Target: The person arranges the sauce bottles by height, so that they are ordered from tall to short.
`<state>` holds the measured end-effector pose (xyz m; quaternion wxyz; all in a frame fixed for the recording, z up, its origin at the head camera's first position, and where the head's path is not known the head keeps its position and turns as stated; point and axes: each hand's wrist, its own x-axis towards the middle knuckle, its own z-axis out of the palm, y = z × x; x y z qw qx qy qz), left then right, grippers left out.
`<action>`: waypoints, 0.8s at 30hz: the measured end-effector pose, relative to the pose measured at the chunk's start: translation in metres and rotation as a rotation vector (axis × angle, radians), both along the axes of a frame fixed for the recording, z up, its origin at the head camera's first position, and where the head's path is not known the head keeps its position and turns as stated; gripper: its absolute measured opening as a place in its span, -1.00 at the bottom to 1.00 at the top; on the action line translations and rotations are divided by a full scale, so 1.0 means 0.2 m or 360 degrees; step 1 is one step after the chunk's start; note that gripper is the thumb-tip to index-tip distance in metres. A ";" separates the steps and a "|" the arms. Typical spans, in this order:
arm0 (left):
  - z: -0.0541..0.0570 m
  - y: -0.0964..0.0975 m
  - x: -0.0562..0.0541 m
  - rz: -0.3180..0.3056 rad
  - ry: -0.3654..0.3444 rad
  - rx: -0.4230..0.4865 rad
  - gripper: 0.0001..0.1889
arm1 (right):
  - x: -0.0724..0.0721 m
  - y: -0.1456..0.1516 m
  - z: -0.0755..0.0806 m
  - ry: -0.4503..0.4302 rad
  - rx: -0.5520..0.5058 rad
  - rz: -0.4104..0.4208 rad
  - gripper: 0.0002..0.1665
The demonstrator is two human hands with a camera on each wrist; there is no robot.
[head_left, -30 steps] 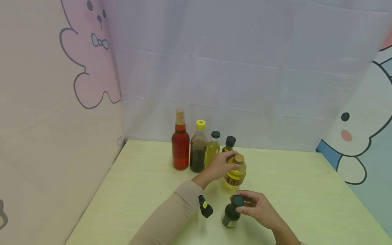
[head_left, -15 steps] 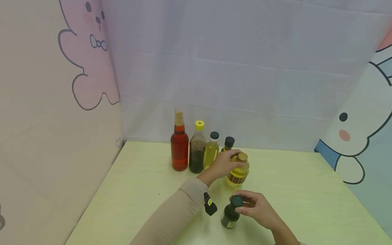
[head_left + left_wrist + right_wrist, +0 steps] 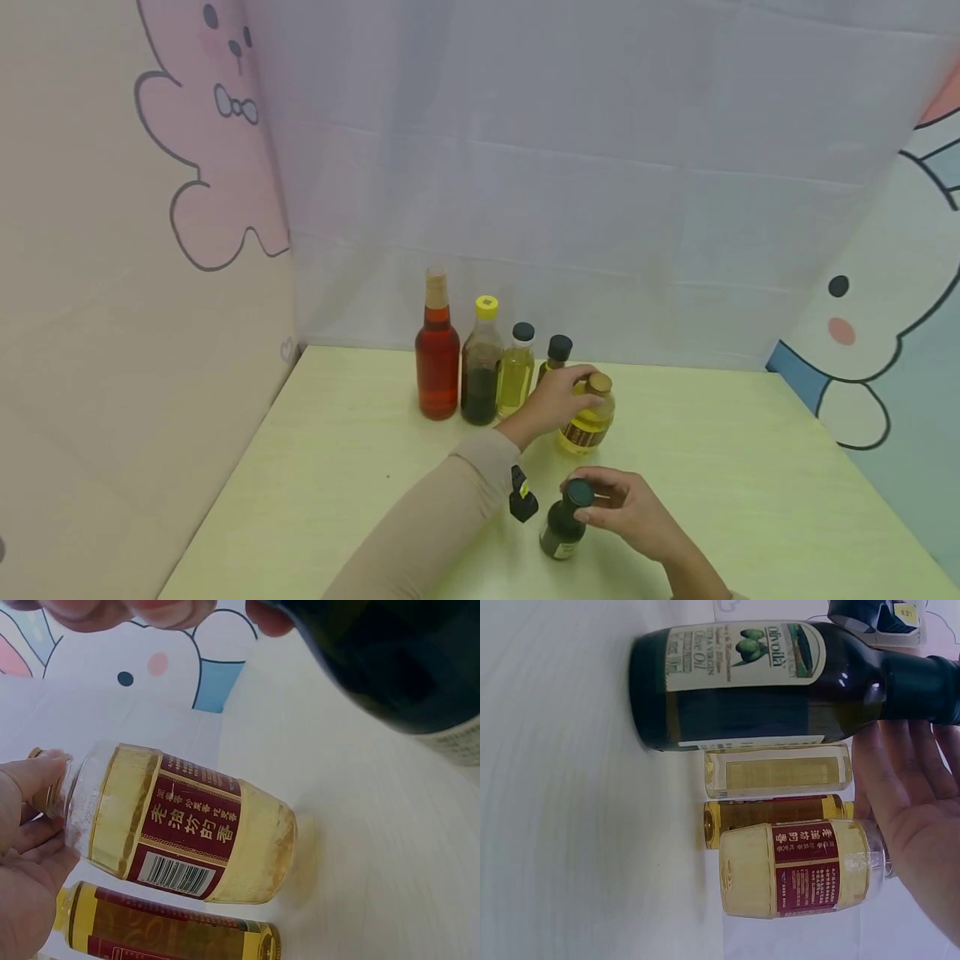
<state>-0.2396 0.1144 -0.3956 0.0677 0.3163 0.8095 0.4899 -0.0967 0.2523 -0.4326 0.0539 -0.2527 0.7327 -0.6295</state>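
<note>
With its fingers about the neck, my left hand point(image 3: 551, 406) holds a bulging bottle of yellow cooking oil point(image 3: 585, 435) that has a gold cap. Its dark red label point(image 3: 187, 817) shows clearly in the left wrist view. Closer to me, my right hand point(image 3: 630, 510) grips a dark green olive oil bottle point(image 3: 561, 529) by its neck, between thumb and fingers. That bottle stands nearly upright, tilted slightly, and its cream label point(image 3: 742, 656) shows in the right wrist view. A dark-capped oil bottle point(image 3: 558, 348) is partly hidden behind my left hand.
A row at the back of the pale table point(image 3: 337, 500) holds a tall red bottle point(image 3: 438, 367), a yellow-capped bottle of dark liquid point(image 3: 480, 383) and a slim bottle of yellow oil point(image 3: 514, 379). A curtain point(image 3: 562, 167) hangs behind them.
My left hand has moved the yellow oil bottle a little to the right and back, toward the row. The right hand and olive oil bottle have stayed almost in place.
</note>
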 end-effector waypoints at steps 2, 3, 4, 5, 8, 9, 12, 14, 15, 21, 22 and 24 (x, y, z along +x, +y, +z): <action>0.00 0.01 0.00 0.0017 -0.0015 -0.0004 -0.60 | 0.00 0.00 0.00 0.0005 -0.0001 0.0007 -0.69; 0.00 0.01 0.00 0.0024 -0.0026 -0.0004 -0.59 | 0.00 0.00 0.00 0.0009 -0.0001 0.0009 -0.69; 0.00 0.01 0.00 0.0031 -0.0027 -0.0010 -0.59 | 0.00 0.00 0.00 0.0014 -0.0001 0.0010 -0.69; 0.00 0.02 0.00 0.0036 -0.0029 -0.0012 -0.59 | 0.00 0.00 0.00 0.0014 -0.0002 0.0010 -0.69; 0.00 0.03 -0.01 0.0058 -0.0012 -0.0013 -0.59 | 0.00 0.00 0.00 0.0014 -0.0005 0.0005 -0.69; 0.00 0.04 -0.01 0.0062 0.0002 -0.0015 -0.59 | 0.00 0.00 0.00 0.0012 -0.0005 0.0001 -0.69; -0.01 0.06 -0.02 0.0082 0.0051 -0.0016 -0.60 | 0.01 0.00 0.00 0.0004 -0.0016 0.0003 -0.68; -0.02 0.07 -0.03 0.0086 0.0083 -0.0019 -0.61 | 0.01 0.00 0.00 0.0001 -0.0020 0.0001 -0.68; -0.03 0.07 -0.03 0.0084 0.0100 -0.0025 -0.61 | 0.01 0.00 0.00 0.0001 -0.0024 0.0003 -0.68; -0.04 0.09 -0.05 0.0071 0.0167 -0.0032 -0.65 | 0.01 -0.01 0.00 0.0000 -0.0050 0.0004 -0.67; -0.04 0.09 -0.05 0.0073 0.0175 -0.0029 -0.66 | 0.01 -0.01 0.00 0.0001 -0.0057 0.0007 -0.67; -0.04 0.09 -0.05 0.0072 0.0177 -0.0025 -0.67 | 0.01 -0.01 0.00 0.0001 -0.0067 0.0012 -0.67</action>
